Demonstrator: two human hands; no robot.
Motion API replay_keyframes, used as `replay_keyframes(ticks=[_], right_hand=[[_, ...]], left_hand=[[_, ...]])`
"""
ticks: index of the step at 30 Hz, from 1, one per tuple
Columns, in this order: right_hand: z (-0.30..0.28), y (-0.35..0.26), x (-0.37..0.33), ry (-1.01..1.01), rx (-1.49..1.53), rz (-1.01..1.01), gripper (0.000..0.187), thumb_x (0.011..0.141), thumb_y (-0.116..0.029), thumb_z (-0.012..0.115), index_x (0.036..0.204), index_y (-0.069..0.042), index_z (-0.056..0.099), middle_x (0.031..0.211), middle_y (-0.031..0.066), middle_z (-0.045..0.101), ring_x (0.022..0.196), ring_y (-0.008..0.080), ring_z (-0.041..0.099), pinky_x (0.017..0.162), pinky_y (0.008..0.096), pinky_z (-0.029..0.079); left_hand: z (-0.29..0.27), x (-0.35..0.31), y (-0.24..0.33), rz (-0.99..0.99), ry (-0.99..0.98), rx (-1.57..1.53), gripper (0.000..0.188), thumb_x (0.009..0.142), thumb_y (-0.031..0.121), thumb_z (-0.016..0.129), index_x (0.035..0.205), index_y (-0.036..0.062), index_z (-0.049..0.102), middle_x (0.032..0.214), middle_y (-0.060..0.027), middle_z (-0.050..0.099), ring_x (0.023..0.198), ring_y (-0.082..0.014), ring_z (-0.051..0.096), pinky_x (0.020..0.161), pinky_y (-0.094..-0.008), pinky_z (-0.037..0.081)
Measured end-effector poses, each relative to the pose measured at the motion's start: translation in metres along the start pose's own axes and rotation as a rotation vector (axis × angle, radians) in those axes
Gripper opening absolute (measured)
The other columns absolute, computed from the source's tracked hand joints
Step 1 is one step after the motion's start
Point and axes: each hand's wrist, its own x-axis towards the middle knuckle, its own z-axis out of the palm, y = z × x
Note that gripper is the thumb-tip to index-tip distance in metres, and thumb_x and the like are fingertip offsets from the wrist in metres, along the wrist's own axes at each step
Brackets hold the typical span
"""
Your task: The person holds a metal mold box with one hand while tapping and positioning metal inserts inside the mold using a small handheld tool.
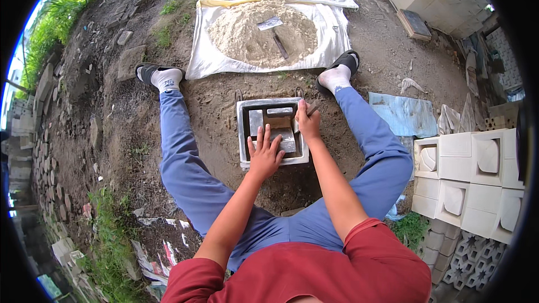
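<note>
Dirt ground (pixel 213 134), w/ grey frame (pixel 243 134) under L fingers (pixel 266 134) (spread), R fingers (pixel 303 108) curled round brown handle (pixel 314 106).

Round the mould (pixel 269 102), your widest way out lies at 12 o'clock, across bare soil (pixel 255 82) between your shoes (pixel 147 73) to the sand (pixel 233 28); two loops (pixel 238 96) sit by the rim at 11 and 1. At 9 and 3, a strip of soil gives you passage until your left leg (pixel 181 134) and right leg (pixel 370 134) bar the sides. Beyond the right one, blocks (pixel 455 160) wall off 3 to 4. Your left hand (pixel 266 156), fingers spread, covers the mould's 6 o'clock side; your right hand (pixel 309 125), curled round a handle (pixel 313 110), obstructs 2. Your forearms (pixel 234 213) close 7 and 5, leaving a gap between them at 6.
</note>
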Motion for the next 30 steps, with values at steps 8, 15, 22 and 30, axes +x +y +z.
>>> replay_keyframes(ticks=[8,15,22,30], right_hand=[[0.011,-0.103,0.004,0.023,0.073,-0.089,0.055,0.111,-0.036,0.051,0.065,-0.007,0.047,0.055,-0.0039,0.045,0.053,0.0062,0.042,0.050,0.0319,0.032],[0.017,0.018,0.007,0.044,-0.275,-0.148,0.051,0.107,-0.040,0.055,0.078,0.001,0.064,0.067,0.0244,0.064,0.069,0.0441,0.068,0.061,0.0496,0.047],[0.021,-0.004,0.009,-0.017,-0.253,-0.108,0.053,0.108,-0.041,0.055,0.076,0.001,0.061,0.063,0.0193,0.061,0.061,0.0358,0.065,0.059,0.0453,0.045],[0.019,-0.080,0.015,0.026,0.080,-0.080,0.056,0.112,-0.036,0.049,0.064,-0.007,0.045,0.057,-0.0027,0.045,0.051,0.0092,0.041,0.051,0.0324,0.033]], left_hand=[[-0.002,-0.013,-0.011,-0.050,-0.055,0.020,0.056,0.100,0.048,0.058,0.150,0.0217,0.054,0.174,-0.0146,0.017,0.162,-0.0361,0.009,0.123,-0.0669,0.004],[-0.002,-0.003,0.001,-0.012,-0.048,0.034,0.055,0.101,0.048,0.057,0.150,0.0217,0.054,0.174,-0.0143,0.017,0.162,-0.0358,0.008,0.123,-0.0675,0.005],[-0.007,-0.004,-0.001,-0.037,-0.104,0.003,0.056,0.103,0.048,0.054,0.152,0.0212,0.051,0.175,-0.0150,0.015,0.162,-0.0379,0.007,0.123,-0.0678,0.004],[-0.004,-0.010,-0.009,-0.046,-0.070,0.017,0.057,0.101,0.049,0.057,0.150,0.0222,0.053,0.175,-0.0134,0.016,0.162,-0.0364,0.008,0.123,-0.0675,0.004]])
